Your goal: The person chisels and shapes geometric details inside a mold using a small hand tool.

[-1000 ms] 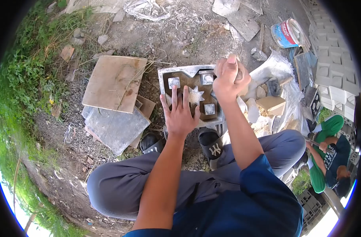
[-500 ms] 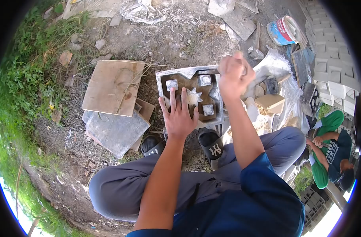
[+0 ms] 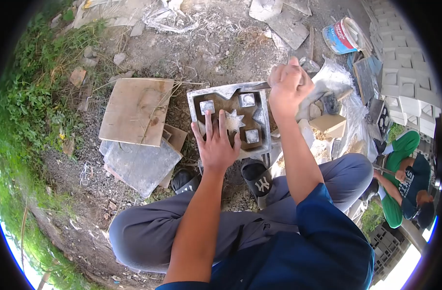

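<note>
A square grey mould (image 3: 195,108) with raised square blocks and a star-shaped piece (image 3: 235,121) at its middle lies on the ground between my feet. My left hand (image 3: 218,151) rests on its near left part, fingers spread, the fingertips close to one square block (image 3: 207,107). At the far right corner of the mould, my right hand (image 3: 289,89) is closed in a fist around a flat dark blade-like tool (image 3: 255,87). The tool juts out leftward along the far rim; its handle is hidden inside my fist.
Left of the mould lie stacked flat boards (image 3: 136,111). On the right are a plastic sack (image 3: 352,124) with stones and a tan block (image 3: 329,125). Farther back stands a paint bucket (image 3: 341,36). Another person (image 3: 408,181) sits at the far right beside stacked pale blocks (image 3: 405,63).
My right hand was blurred by motion and now shows sharply, slightly lower, with the tool visible along the rim. My left hand stays on the mould. The other person's hand has moved.
</note>
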`<state>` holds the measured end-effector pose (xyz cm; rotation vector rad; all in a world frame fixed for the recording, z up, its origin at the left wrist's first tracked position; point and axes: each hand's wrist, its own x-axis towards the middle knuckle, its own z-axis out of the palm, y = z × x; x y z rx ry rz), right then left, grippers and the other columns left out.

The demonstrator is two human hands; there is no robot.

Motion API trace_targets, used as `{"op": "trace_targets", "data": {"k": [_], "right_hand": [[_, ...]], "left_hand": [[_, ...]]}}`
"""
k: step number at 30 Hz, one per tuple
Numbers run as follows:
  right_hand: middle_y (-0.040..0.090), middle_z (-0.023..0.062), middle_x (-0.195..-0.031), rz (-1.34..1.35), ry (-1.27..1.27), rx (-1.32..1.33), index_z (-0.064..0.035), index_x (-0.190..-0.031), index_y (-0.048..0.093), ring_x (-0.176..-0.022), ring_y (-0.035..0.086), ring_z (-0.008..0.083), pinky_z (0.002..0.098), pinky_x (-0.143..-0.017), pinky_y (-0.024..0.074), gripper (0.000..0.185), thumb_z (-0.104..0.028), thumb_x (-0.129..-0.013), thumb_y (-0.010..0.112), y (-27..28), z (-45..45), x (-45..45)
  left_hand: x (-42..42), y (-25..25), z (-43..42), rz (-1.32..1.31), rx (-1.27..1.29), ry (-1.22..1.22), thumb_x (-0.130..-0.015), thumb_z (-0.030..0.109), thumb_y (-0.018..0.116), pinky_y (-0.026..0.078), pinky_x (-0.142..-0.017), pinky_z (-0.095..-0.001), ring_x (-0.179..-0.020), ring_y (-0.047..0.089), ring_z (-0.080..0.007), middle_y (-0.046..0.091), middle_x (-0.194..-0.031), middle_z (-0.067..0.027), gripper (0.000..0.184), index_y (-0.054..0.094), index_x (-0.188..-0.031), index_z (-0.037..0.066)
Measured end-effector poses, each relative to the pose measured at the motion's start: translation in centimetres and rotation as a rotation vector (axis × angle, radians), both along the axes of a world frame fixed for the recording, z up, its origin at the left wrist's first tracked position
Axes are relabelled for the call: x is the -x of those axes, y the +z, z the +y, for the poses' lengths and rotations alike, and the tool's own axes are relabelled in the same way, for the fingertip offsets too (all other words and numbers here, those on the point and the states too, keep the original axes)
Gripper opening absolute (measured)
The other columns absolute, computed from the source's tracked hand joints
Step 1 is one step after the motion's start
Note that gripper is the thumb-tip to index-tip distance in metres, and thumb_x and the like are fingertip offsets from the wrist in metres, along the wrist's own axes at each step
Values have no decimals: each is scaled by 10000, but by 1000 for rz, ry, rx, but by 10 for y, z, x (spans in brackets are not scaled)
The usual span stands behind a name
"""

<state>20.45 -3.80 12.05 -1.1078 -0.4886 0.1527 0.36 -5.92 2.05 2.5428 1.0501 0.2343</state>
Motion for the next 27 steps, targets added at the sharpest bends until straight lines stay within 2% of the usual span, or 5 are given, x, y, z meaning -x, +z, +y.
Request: {"op": "trace_targets", "data": {"k": [7, 12, 16, 19, 27], "right_hand": [[401, -44, -542, -36, 72, 151, -102, -606, 353, -472, 314, 35, 273, -426, 218, 547, -240, -1096, 553, 2, 10, 3], [394, -50, -537, 6, 120, 15, -85, -607, 373, -487, 327, 38, 274, -442, 232, 555, -266, -1101, 549, 9, 1, 16], [399, -54, -531, -42, 72, 212, -65, -609, 401, -490, 323, 32, 265, -445, 238, 561, -282, -1105, 546, 10, 9, 14], [413, -69, -564, -238, 59, 141, -66, -617, 402, -517, 326, 23, 275, -451, 227, 557, -293, -1097, 567, -2, 6, 19], [439, -63, -584, -98, 58, 177, -52, -635, 444, -540, 348, 21, 273, -456, 248, 537, -291, -1102, 559, -10, 7, 15]], "left_hand": [[0, 0, 0, 12, -4, 1, -958, 414, 597, 4, -1259, -675, -1610, 181, -324, 635, -1401, -206, 824, 317, -1604, -16], [5, -3, -2, 38, -42, 4, -960, 414, 598, 12, -1259, -675, -1614, 166, -320, 617, -1426, -207, 829, 308, -1607, -18], [0, 2, -1, 65, 38, -11, -960, 418, 598, 3, -1260, -674, -1615, 163, -312, 562, -1488, -215, 820, 328, -1601, -16], [0, -2, 0, -9, -77, 1, -964, 413, 596, 6, -1259, -676, -1610, 175, -327, 585, -1451, -224, 812, 332, -1596, -24], [0, 2, -1, 7, -11, -1, -968, 413, 587, -6, -1264, -662, -1612, 170, -316, 623, -1406, -219, 803, 329, -1598, -13]]}}
